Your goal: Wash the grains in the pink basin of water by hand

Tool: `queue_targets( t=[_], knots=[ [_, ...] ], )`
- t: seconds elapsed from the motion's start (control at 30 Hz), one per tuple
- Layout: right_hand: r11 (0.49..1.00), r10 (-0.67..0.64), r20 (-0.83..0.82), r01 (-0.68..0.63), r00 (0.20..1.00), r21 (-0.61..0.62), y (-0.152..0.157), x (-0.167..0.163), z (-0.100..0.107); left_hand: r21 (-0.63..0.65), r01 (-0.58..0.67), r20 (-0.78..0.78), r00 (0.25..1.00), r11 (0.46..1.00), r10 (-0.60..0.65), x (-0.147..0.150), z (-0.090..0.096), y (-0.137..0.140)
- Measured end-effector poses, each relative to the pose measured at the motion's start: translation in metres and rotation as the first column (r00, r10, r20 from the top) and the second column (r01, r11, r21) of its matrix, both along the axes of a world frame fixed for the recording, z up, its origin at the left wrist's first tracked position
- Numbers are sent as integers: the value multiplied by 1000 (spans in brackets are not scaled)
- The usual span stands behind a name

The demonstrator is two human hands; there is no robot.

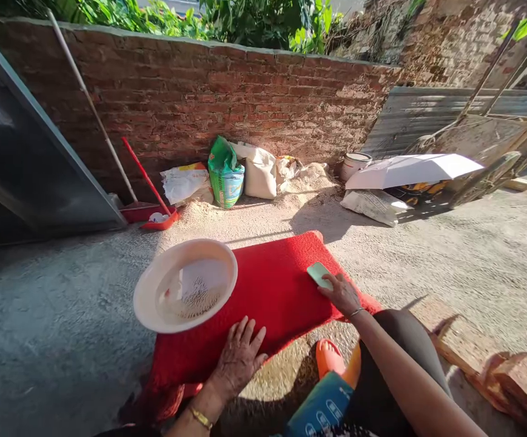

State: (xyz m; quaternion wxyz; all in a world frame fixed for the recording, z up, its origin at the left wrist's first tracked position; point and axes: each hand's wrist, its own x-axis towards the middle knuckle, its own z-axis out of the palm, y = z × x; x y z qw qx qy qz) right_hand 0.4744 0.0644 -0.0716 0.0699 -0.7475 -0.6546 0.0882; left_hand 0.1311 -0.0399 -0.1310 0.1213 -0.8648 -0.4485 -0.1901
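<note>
A red fleecy cloth [281, 273] lies spread over a low, bench-like support whose frame is hidden. Near its right end, my right hand [342, 296] grips a pale green scrub brush [319, 275], flat against the cloth; its underside is hidden. My left hand [240, 355] rests palm down on the cloth's near edge, fingers spread, holding nothing. Left of centre on the cloth stands a wide white basin [147, 297] with clear water in it. A small red spot shows inside the basin.
A red dustpan [161, 222] and several sacks, one a green bag [225, 176], stand along the brick wall [245, 91]. A white umbrella [413, 170] covers things at the right. Loose bricks [463, 340] line the near right. My foot wears an orange slipper [329, 359].
</note>
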Motion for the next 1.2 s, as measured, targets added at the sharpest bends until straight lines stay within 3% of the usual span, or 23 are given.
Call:
queue_targets(
  t=[0.1,0.17,0.2,0.27,0.33,0.43,0.53,0.6,0.7,0.8,0.87,0.97,1.07,1.2],
  knots=[
    [929,-367,100,369,925,-4,4,64,16,-5,4,-15,1000,1000,-4,-7,0,7],
    [882,-469,83,471,879,6,2,72,25,-5,3,-38,999,1000,-3,-10,0,10],
    [893,-450,51,450,891,17,2,65,27,-6,-2,-52,999,1000,1,-11,-1,11],
    [955,-291,-25,292,956,51,2,29,25,-9,-14,-79,997,1000,13,-13,-3,12],
    [995,-37,-81,45,996,93,4,-20,17,2,-20,-109,994,1000,20,-14,-5,13],
    [945,309,-107,-293,945,147,14,-82,3,35,-9,-167,986,999,15,-15,-6,14],
    [913,399,-81,-388,913,129,30,-87,-3,44,-4,-192,981,999,12,-13,-4,14],
    [959,276,-71,-270,959,85,40,-54,-2,50,-12,-167,986,999,21,-10,-3,14],
    [996,-74,-22,75,997,42,49,20,6,59,-29,-115,993,998,36,-7,-2,13],
    [922,-386,3,386,922,38,48,80,11,47,-29,-102,994,998,33,-5,-2,12],
    [881,-467,-56,470,882,55,45,93,9,50,-30,-91,995,998,34,-5,-2,12],
    [919,-351,-176,374,920,125,45,71,2,68,-37,-90,995,997,44,-5,-1,12],
    [979,-62,-158,91,985,181,50,19,-3,67,-39,-107,993,997,46,-4,1,12],
    [961,253,-64,-243,965,134,57,-30,-3,51,-40,-107,993,998,45,-3,3,11]
  ],
)
